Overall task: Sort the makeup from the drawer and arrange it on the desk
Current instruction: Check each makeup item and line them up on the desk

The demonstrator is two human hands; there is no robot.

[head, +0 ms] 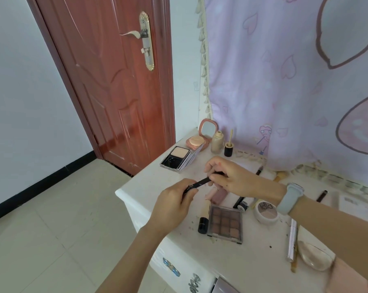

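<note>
While both hands grasp the pen (200,183) above the desk (231,256), left hand (174,205) on barrel, right hand (227,176) on cap, it appears light, rigid, slippery; grip mid-barrel.

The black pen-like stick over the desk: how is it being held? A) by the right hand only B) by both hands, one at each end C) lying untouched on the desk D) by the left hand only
B: the left hand grips one end of the black stick and the right hand pinches the other, above the white desk.
</note>
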